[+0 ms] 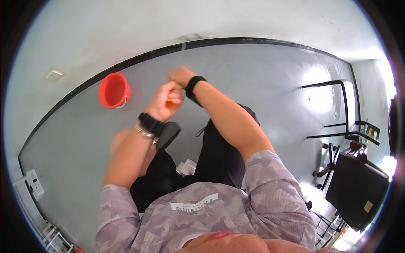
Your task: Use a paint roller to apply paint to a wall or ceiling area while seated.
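My two hands meet in front of me, above the grey floor. My left hand (165,102) is closed round an orange thing (170,104), its rounded end showing between the fingers; what kind of thing it is I cannot make out. Just beyond, my right hand (181,77) is curled into a fist, close against the left and blurred. Whatever it grips is hidden. A black band sits on each wrist, with a metal bracelet beside the left one. Next to the left wrist shows a dark flat-sided thing (168,134), partly behind the forearm.
A red bucket (114,91) with a white handle stands near the wall at the far left. To the right are a black-framed chair (345,105) and a dark case-like thing (356,187). A white crumpled thing (187,167) lies between my legs. Sockets (34,184) are at left.
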The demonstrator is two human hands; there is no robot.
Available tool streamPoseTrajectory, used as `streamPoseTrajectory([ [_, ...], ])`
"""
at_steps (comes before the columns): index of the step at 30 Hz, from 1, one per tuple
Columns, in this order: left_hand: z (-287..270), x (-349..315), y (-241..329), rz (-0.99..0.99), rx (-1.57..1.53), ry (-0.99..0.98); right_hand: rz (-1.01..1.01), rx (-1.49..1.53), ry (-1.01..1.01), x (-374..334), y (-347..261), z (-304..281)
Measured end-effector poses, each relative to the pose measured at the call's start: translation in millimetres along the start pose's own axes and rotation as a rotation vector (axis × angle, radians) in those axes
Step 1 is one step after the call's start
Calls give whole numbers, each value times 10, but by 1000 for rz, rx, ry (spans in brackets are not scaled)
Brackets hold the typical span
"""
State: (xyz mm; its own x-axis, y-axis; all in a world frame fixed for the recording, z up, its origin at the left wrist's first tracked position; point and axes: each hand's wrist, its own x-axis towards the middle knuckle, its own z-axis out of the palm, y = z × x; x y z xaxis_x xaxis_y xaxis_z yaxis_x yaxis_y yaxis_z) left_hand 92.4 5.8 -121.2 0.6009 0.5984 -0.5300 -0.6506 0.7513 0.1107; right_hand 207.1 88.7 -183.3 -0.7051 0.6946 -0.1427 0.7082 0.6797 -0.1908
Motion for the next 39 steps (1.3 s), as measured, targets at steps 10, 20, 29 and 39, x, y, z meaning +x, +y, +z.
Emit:
streamPoseTrajectory([
  [10, 72, 451, -263, 31, 98, 67, 114, 312, -48, -123, 351, 127],
  [20, -88, 928, -255, 318, 904, -40, 423, 358, 33, -446, 716, 119],
  [29, 37, -533, 91, 177, -36, 98, -188, 352, 177, 338, -425, -173],
  [39, -33, -900, -190, 620, 388, 320, -28, 1822, -340, 622, -898, -169],
])
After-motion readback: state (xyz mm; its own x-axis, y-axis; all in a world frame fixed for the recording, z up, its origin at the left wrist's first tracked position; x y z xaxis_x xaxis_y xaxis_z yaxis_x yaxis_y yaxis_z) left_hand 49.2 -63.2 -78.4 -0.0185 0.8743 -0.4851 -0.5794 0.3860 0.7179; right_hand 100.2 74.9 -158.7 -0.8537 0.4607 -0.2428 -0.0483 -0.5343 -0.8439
